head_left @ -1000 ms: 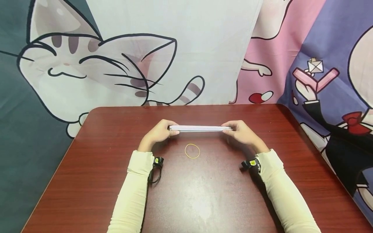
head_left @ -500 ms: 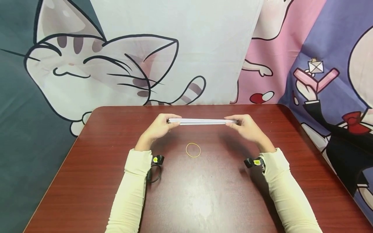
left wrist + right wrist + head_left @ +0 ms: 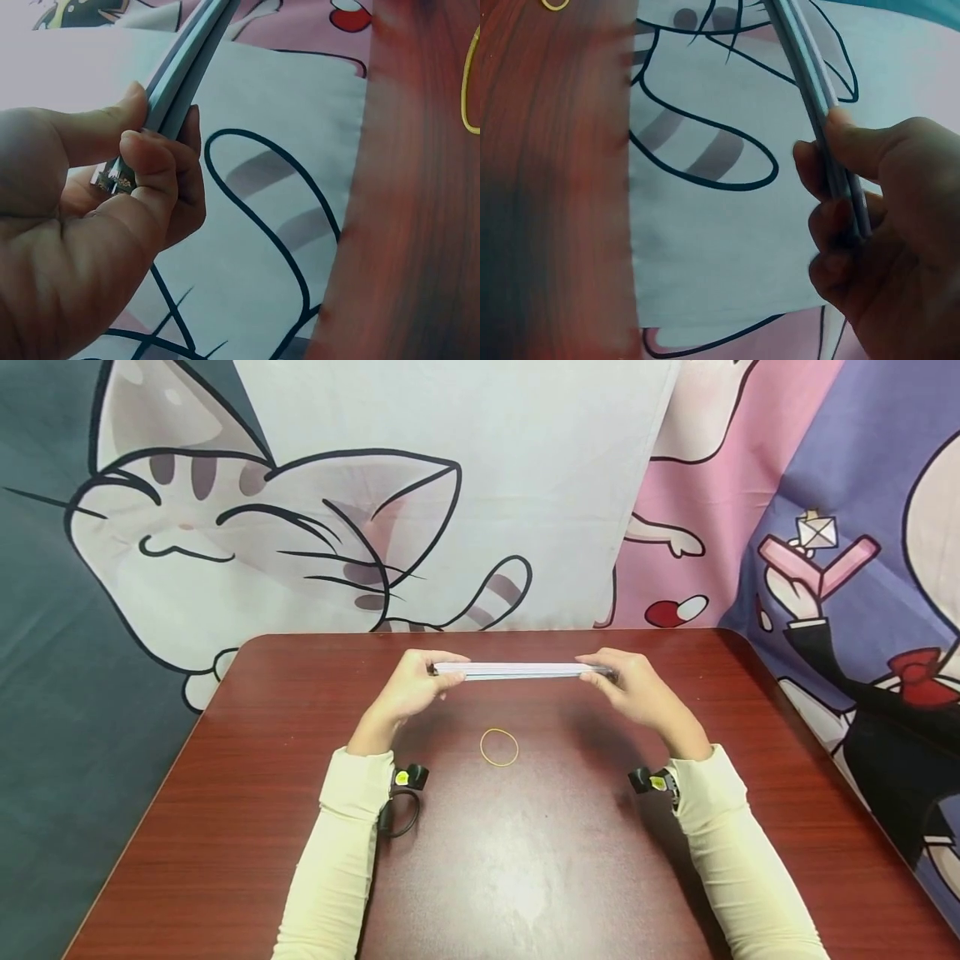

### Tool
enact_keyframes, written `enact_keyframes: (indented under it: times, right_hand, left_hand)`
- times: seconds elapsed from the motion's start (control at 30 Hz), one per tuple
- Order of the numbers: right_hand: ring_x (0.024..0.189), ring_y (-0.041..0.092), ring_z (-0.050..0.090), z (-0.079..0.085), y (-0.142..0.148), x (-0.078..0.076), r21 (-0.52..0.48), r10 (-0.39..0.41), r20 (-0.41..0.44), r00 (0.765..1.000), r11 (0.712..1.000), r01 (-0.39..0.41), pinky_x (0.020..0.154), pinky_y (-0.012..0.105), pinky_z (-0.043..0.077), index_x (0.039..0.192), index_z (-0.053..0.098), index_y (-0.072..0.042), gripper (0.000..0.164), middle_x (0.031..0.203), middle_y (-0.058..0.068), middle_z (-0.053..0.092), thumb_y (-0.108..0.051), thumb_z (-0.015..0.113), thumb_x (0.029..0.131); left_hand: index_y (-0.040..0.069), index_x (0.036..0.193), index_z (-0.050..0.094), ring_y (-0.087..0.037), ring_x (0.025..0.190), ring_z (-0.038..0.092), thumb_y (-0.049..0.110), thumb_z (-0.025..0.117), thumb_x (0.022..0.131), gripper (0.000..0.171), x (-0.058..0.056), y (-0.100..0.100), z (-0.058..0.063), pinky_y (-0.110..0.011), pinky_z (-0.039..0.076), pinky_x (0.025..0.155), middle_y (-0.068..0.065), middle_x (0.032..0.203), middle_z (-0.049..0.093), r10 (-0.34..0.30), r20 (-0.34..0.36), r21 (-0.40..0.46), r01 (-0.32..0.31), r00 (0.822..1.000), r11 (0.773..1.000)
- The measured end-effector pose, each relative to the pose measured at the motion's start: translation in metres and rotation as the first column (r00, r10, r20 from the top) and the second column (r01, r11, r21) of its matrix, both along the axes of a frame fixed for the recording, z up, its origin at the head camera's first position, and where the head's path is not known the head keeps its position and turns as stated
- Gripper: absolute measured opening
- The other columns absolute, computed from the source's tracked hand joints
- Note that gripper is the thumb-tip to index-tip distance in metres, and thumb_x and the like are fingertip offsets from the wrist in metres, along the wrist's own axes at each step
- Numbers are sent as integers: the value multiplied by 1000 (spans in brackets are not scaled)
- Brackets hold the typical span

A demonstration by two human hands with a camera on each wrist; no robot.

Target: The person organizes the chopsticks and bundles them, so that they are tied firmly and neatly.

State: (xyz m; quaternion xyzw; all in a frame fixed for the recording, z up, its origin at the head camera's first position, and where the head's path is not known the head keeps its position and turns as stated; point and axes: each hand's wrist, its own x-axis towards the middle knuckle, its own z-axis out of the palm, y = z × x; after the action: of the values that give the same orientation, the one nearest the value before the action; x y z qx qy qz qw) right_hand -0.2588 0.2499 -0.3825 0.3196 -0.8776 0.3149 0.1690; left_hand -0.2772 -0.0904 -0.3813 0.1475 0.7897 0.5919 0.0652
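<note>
A bundle of long, thin, straight white-and-grey sticks point(image 3: 525, 671) is held level above the far part of the table, its exact kind unclear. My left hand point(image 3: 411, 687) grips the left end between thumb and curled fingers; shiny metallic tips point(image 3: 114, 178) poke out there in the left wrist view. At the opposite end my right hand point(image 3: 633, 687) holds on, thumb on one side and fingertips on the other. The right wrist view shows the sticks point(image 3: 806, 67) lying side by side. On the tabletop nearer me lies a thin yellow rubber band point(image 3: 499, 747), spread into a loop.
The dark red wooden table point(image 3: 480, 860) has rounded far corners. Just beyond its far edge hangs a cloth backdrop point(image 3: 555, 485) with cartoon figures. Each wrist wears a small black camera, and a black cable point(image 3: 405, 814) loops beside the left one.
Both hands have raised the bundle and moved it slightly away from me, mostly in the first half second. The rubber band still lies on the table.
</note>
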Motion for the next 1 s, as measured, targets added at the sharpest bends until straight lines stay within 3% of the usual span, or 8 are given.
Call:
enact_keyframes:
  times: [0.13, 0.23, 0.4, 0.57, 0.73, 0.8, 0.9, 1.0]
  right_hand:
    - [65, 15, 48, 7, -7, 7, 91, -29, -126, 992, 995, 41, 62, 32, 40, 112, 71, 0, 30, 81, 3, 62, -4, 77, 83]
    - [62, 22, 52, 11, -12, 11, 181, -71, -283, 956, 975, 126, 61, 38, 40, 112, 71, -1, 34, 81, 7, 63, -14, 79, 83]
    - [65, 32, 57, 11, -25, 18, 231, -122, -534, 837, 931, 283, 63, 47, 36, 111, 70, -1, 38, 79, 12, 62, -31, 70, 88]
    - [68, 35, 55, 6, -43, 21, 187, -187, -630, 754, 905, 381, 65, 51, 39, 108, 67, -2, 41, 79, 13, 60, -41, 58, 95]
    - [65, 36, 50, 3, -43, 17, 40, -285, -721, 632, 893, 448, 66, 52, 38, 96, 65, -3, 52, 75, 13, 58, -53, 55, 94]
    - [62, 36, 48, 1, -41, 15, -3, -295, -745, 599, 899, 438, 64, 51, 38, 89, 62, -3, 53, 72, 12, 55, -55, 56, 92]
    - [59, 36, 45, -1, -38, 13, -47, -300, -761, 575, 909, 413, 59, 49, 36, 84, 58, -5, 51, 69, 11, 50, -55, 56, 93]
    - [59, 36, 45, -2, -36, 12, -100, -331, -764, 554, 909, 405, 58, 49, 34, 83, 59, -7, 49, 68, 10, 49, -54, 55, 94]
  left_hand:
    - [-6, 112, 71, -22, 53, 49, -2, 69, 89, 24, 6, 1, 6, -22, 38, 48, -3, 72, 63, 20, -25, 14, -20, 999, 1000]
    - [-7, 111, 71, -19, 51, 49, -3, 68, 88, 23, 9, 3, 9, -21, 38, 47, -2, 70, 63, 32, -45, 34, -30, 998, 999]
    - [-7, 110, 71, -17, 50, 50, -5, 67, 88, 23, 16, 9, 13, -22, 40, 48, -2, 70, 62, 60, -51, 69, -56, 997, 996]
    - [-8, 110, 71, -11, 49, 49, -6, 67, 88, 23, 22, 17, 17, -22, 43, 50, -9, 74, 64, 55, -56, 107, -49, 997, 993]
    - [-9, 111, 70, -11, 50, 49, -6, 67, 88, 24, 25, 18, 20, -20, 43, 51, -7, 71, 62, 43, -52, 136, -36, 998, 990]
    - [-7, 112, 71, -15, 51, 51, -5, 67, 88, 24, 26, 18, 21, -20, 43, 51, -6, 70, 60, 32, -59, 121, -24, 998, 992]
    - [-3, 115, 70, -20, 57, 52, -1, 68, 89, 26, 28, 19, 23, -22, 42, 54, -9, 76, 63, 9, -158, 29, -4, 987, 1000]
    - [2, 122, 68, -24, 70, 55, 9, 69, 92, 31, 30, 21, 26, -29, 44, 64, -10, 94, 69, -25, -364, -152, -33, 931, 988]
